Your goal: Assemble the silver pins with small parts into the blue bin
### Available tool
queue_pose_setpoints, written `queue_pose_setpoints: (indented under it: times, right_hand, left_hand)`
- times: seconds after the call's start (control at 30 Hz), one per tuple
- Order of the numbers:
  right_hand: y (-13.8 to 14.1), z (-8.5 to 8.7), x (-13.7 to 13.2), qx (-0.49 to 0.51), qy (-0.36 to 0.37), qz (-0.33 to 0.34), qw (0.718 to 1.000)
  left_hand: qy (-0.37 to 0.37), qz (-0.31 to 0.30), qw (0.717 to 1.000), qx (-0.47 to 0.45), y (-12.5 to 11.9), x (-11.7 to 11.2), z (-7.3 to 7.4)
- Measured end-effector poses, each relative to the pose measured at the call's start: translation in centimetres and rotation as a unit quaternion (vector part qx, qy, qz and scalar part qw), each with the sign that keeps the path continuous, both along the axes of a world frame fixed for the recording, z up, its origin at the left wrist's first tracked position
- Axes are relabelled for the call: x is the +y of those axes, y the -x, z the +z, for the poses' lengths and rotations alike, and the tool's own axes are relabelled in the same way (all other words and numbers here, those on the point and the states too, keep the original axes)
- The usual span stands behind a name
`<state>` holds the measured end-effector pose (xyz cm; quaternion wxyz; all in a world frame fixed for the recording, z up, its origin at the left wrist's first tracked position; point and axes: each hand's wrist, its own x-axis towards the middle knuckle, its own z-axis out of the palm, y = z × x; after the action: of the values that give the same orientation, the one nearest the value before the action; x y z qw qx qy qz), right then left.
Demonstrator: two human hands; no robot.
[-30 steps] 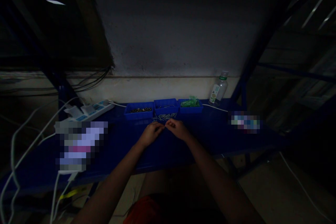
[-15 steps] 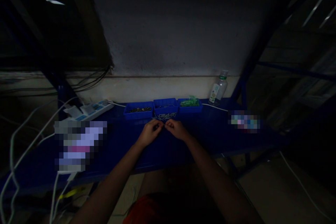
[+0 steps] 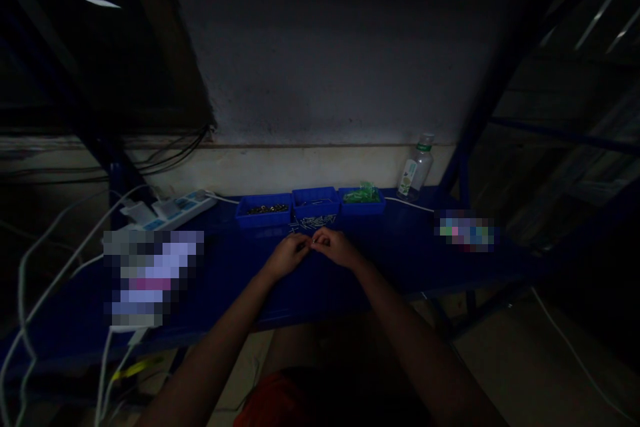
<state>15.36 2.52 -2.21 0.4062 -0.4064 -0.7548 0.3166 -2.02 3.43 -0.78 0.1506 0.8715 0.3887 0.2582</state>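
My left hand (image 3: 291,253) and my right hand (image 3: 336,247) meet fingertip to fingertip just above the blue table (image 3: 300,297). Both are closed in a pinch. A small pale glint shows at the right fingertips, but the piece is too small and dark to name. Right behind the hands lies a loose heap of thin metal pins or screws (image 3: 317,221). Beyond it stand three blue bins: the left bin (image 3: 264,219) with small brass-coloured parts, the middle bin (image 3: 315,192) with a few thin pieces, and the right bin (image 3: 363,209) with green plastic bags (image 3: 363,193).
A clear plastic bottle (image 3: 416,172) stands at the back right against the wall. On the left are a white power strip (image 3: 173,212) with plugs and cables, and a blurred-out object (image 3: 155,280). Another blurred-out object (image 3: 466,231) lies at the right.
My fingertips have shifted slightly, and a pale glint now shows at the right ones. A little more of the metal heap is visible behind my left hand. The bins have not moved.
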Motion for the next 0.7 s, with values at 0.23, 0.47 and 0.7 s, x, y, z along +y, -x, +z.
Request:
queue_pose_setpoints:
  times: [0.23, 0.47, 0.7]
  right_hand:
    - [-0.04, -0.08, 0.02, 0.005, 0.006, 0.000, 1.000]
    - [0.05, 0.20, -0.22, 0.009, 0.017, 0.006, 1.000]
    - [-0.17, 0.58, -0.04, 0.000, -0.016, -0.065, 0.998]
  left_hand:
    - [0.007, 0.002, 1.000, 0.000, 0.09, 0.04, 0.02]
    - [0.008, -0.001, 1.000, -0.014, 0.08, 0.24, -0.29]
    - [0.000, 0.024, 0.995, -0.097, 0.20, -0.18, 0.56]
